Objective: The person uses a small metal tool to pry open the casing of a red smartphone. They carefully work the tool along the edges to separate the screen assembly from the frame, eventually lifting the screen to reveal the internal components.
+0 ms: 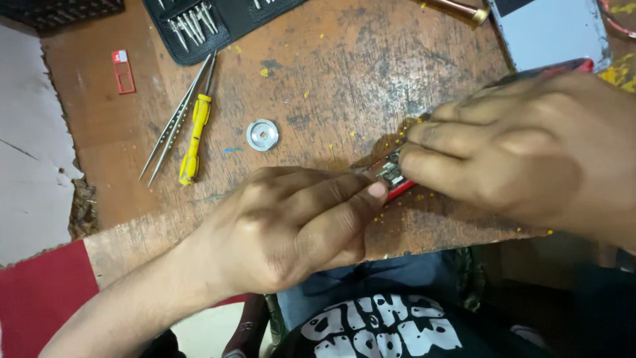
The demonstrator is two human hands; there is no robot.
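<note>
A red-edged phone [391,174] lies opened on the worn wooden table [344,79], its metal insides showing at the near corner. My right hand [523,146] covers most of it and presses it down with the fingers. My left hand [291,222] reaches in from the left, its thumb and fingertips pinched at the phone's exposed corner; whether it holds a small tool there is hidden.
Metal tweezers [175,122] and a yellow-handled screwdriver [194,132] lie at the left. A round silver disc [262,134] sits mid-table. A black bit case [199,23] is at the back, a small red card tray [123,71] far left, a grey panel [550,30] at the back right.
</note>
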